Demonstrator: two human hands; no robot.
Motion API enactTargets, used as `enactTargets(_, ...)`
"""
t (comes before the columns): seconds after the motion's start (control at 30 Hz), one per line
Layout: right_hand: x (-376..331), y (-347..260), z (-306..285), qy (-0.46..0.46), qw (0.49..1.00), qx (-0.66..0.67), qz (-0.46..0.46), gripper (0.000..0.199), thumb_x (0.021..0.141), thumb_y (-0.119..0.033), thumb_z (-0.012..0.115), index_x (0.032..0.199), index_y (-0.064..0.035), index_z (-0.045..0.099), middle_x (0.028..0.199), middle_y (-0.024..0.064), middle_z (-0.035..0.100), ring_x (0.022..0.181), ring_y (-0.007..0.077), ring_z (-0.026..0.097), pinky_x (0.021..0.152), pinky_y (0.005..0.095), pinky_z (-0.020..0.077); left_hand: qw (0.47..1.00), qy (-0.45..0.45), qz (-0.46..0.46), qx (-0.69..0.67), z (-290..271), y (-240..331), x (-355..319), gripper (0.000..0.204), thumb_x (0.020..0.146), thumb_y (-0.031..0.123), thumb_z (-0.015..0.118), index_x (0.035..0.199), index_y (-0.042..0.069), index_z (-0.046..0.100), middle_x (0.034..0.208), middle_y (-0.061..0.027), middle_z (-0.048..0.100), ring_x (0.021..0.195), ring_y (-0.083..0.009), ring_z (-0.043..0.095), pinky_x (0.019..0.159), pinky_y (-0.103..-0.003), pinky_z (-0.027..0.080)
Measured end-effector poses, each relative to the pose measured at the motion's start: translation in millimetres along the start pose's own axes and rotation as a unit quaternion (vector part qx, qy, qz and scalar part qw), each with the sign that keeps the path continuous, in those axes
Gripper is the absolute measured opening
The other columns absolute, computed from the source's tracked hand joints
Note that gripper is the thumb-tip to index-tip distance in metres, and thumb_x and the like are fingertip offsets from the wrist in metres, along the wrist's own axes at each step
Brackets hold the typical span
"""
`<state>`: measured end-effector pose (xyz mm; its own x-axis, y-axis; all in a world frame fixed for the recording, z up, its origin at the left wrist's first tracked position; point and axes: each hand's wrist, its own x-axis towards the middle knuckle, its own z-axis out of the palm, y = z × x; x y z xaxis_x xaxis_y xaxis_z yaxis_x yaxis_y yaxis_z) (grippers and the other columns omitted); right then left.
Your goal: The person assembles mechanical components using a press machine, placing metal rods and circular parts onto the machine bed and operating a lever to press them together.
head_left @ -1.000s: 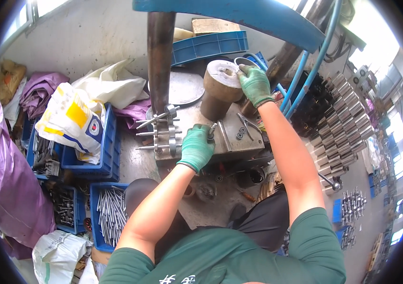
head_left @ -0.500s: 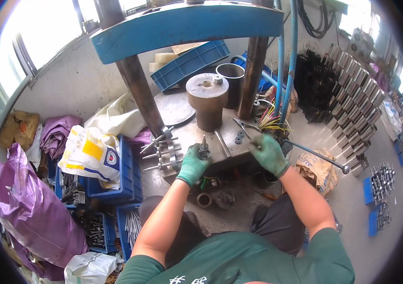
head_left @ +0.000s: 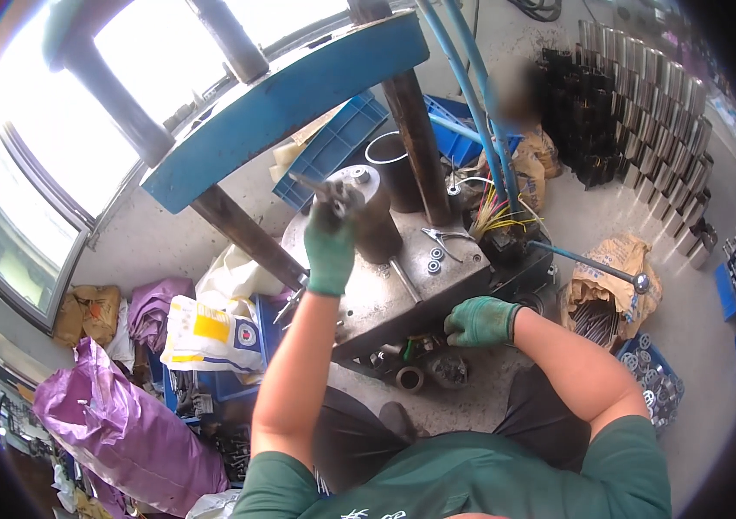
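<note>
Both my hands wear green gloves. My left hand (head_left: pixel 331 246) is raised over the grey press bed (head_left: pixel 385 298) and is closed on a small dark metal part (head_left: pixel 333 197) held just in front of the rusty cylinder (head_left: pixel 377 216) that stands on the bed. My right hand (head_left: pixel 480 322) rests curled on the bed's front right edge; I cannot see anything in it. Small bearings (head_left: pixel 433 261) and pliers (head_left: pixel 441 235) lie on the bed to the right of the cylinder.
The blue press crossbeam (head_left: pixel 290 99) and its two rusty columns stand over the bed. A lever with a ball end (head_left: pixel 597 268) sticks out to the right. Blue crates (head_left: pixel 333 147), purple bags (head_left: pixel 121 424), stacked metal tubes (head_left: pixel 645 95) and a box of bearings (head_left: pixel 649 372) surround the press.
My left hand rose from the bed's front edge with a small part to the cylinder. My right hand dropped from the bed top to its front right edge. My head tilted up.
</note>
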<state>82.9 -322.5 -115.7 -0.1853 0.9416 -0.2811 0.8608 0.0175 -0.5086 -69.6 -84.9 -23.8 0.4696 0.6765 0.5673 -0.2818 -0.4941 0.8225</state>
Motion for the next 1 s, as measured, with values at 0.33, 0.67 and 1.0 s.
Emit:
enactTargets(0.33, 0.6, 12.0, 1.8, -0.008, 1.000, 0.001, 0.019, 0.041, 0.097, -0.037, 0.064, 0.124, -0.0088, 0.077, 0.113, 0.0204, 0.076, 0.109, 0.0402, 0.071, 0.097, 0.0471, 0.0546, 0.997, 0.017, -0.064, 0.035, 21.1, -32.8, 98.5, 0.046, 0.094, 0.011, 0.083, 0.134, 0.006, 0.062, 0.103, -0.0042, 0.071, 0.086, -0.0109, 0.067, 0.067, -0.027, 0.053)
enactTargets(0.67, -14.7, -4.2, 13.2, -0.021, 0.998, -0.054, -0.031, 0.043, 0.097, -0.038, 0.064, 0.124, -0.0075, 0.077, 0.110, 0.0195, 0.077, 0.105, 0.0394, 0.073, 0.095, 0.0491, 0.0566, 0.994, -0.005, -0.101, 0.044, 30.5, -26.0, 96.0, 0.055, 0.096, 0.003, 0.077, 0.148, 0.002, 0.059, 0.119, -0.0077, 0.071, 0.102, -0.0154, 0.068, 0.090, -0.029, 0.056)
enactTargets(1.0, -158.0, -29.9, -80.2, 0.193, 0.961, -0.197, 0.028, 0.042, 0.091, -0.036, 0.074, 0.122, -0.0082, 0.075, 0.109, 0.0150, 0.073, 0.104, 0.0362, 0.071, 0.094, 0.0459, 0.0564, 0.993, -0.020, -0.112, 0.036, 17.3, -44.5, 103.1, 0.057, 0.099, 0.008, 0.077, 0.152, 0.014, 0.058, 0.087, -0.0025, 0.069, 0.070, -0.0098, 0.064, 0.063, -0.027, 0.053)
